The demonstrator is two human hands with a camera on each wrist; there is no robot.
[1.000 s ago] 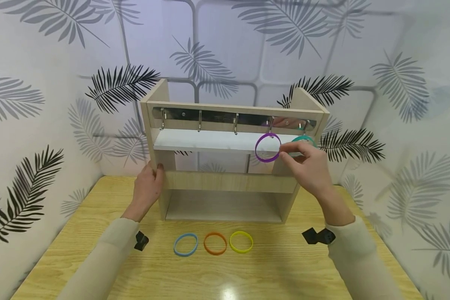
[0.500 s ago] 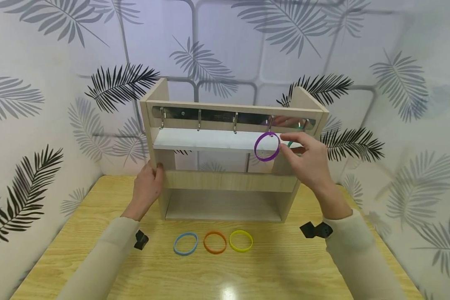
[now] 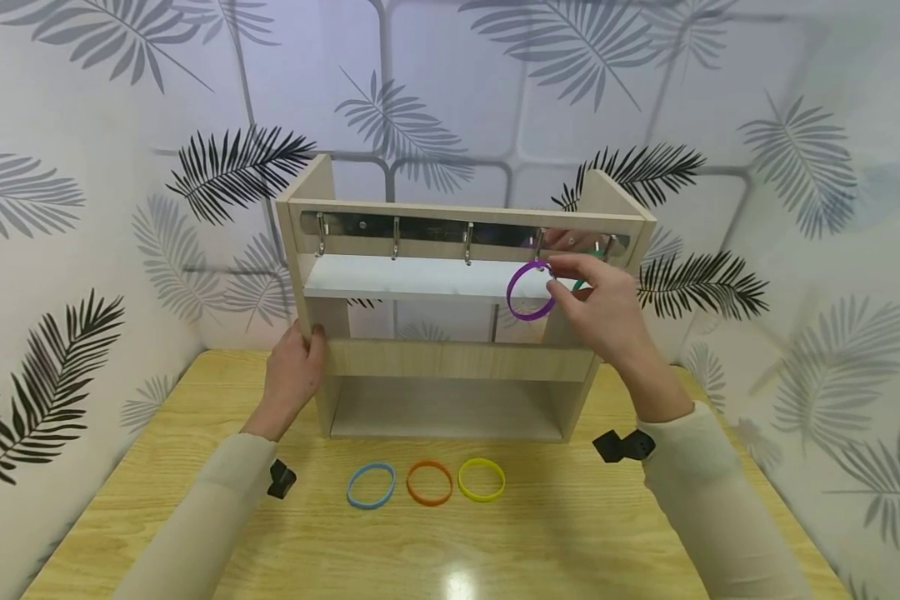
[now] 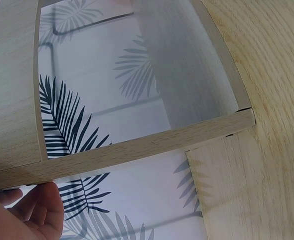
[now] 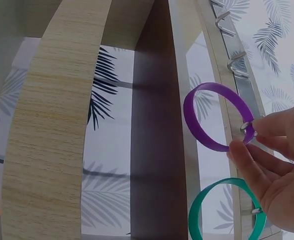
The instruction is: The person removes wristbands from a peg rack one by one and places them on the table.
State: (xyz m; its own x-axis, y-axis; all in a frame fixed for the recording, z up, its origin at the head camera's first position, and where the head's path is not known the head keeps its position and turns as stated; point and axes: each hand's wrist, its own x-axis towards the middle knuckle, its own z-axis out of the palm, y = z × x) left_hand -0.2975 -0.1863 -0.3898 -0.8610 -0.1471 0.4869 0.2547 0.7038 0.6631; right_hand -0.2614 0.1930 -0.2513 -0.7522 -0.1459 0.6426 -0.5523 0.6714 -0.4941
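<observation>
My left hand [image 3: 292, 375] grips the left side panel of a pale wooden shelf unit [image 3: 457, 362]; in the left wrist view its fingertips [image 4: 49, 200] curl at the panel's edge. At the upper right, my right hand [image 3: 607, 308] pinches the right side of a purple silicone wristband [image 3: 512, 304]. The right wrist view has a metal hook's tip [image 5: 245, 126] inside the purple band, by the finger and thumb. A teal wristband [image 5: 195, 212] hangs on the end hook, mostly hidden behind the right hand in the head view.
Blue [image 3: 350, 493], orange [image 3: 411, 492] and yellow [image 3: 465, 490] wristbands lie in a row on the wooden table [image 3: 420, 558] before the unit. Several hooks line a metal strip [image 3: 431, 228] along the unit's upper rail. A leaf-patterned wall stands close behind.
My right finger and thumb spread apart slightly, then moved left and closed in on the purple band near the hook. The left hand kept its grip.
</observation>
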